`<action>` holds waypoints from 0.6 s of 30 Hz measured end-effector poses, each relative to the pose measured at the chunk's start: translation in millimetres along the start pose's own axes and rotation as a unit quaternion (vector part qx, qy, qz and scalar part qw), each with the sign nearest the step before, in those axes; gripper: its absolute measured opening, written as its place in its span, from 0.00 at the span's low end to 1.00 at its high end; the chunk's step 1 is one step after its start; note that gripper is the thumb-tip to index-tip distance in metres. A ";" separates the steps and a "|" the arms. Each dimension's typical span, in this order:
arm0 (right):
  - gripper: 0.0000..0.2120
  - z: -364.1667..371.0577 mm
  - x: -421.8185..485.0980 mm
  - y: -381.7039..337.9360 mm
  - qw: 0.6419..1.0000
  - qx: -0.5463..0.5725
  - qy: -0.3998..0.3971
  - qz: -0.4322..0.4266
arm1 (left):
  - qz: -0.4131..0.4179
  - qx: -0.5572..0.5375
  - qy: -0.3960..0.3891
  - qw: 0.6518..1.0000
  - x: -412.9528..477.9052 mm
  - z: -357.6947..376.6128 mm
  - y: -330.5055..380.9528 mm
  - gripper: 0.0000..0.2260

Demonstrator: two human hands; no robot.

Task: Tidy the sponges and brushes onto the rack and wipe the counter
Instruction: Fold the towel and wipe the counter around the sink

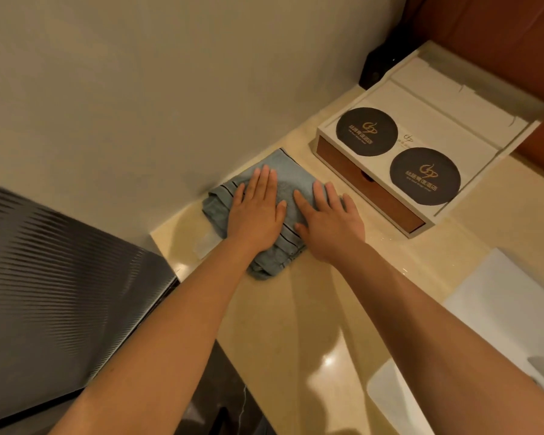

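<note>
A folded blue-grey cloth [280,166] with dark stripes lies on the beige stone counter [296,309], close against the wall. My left hand [258,211] lies flat on the cloth's left half, fingers straight and together. Beside it, my right hand [330,218] presses flat on the cloth's right edge, fingers slightly spread, with the heel of the palm on the counter. Neither hand grips the cloth. No sponges, brushes or rack are in view.
A white and wooden tray box [374,189] with a drawer and two black round coasters [424,175] stands right of the cloth. A dark ribbed panel [60,277] sits lower left. A white basin edge [500,309] shows at lower right.
</note>
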State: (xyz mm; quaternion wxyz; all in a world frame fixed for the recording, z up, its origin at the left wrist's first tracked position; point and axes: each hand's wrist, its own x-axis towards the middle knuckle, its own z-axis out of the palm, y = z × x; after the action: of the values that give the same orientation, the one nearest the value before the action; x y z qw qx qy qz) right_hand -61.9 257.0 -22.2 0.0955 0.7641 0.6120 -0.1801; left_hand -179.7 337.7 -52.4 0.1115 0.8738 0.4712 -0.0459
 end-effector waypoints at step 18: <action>0.27 23.8 -74.1 39.2 0.996 0.018 -0.009 0.085 | 0.099 -0.006 0.043 0.994 -29.8 24.4 65.8 0.27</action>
State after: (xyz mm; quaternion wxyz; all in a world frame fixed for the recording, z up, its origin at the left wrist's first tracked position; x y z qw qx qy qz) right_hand -41.5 172.3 -17.9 0.1021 0.8133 0.5409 -0.1888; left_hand -140.8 272.7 -60.6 0.1007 0.9166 0.3870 0.0057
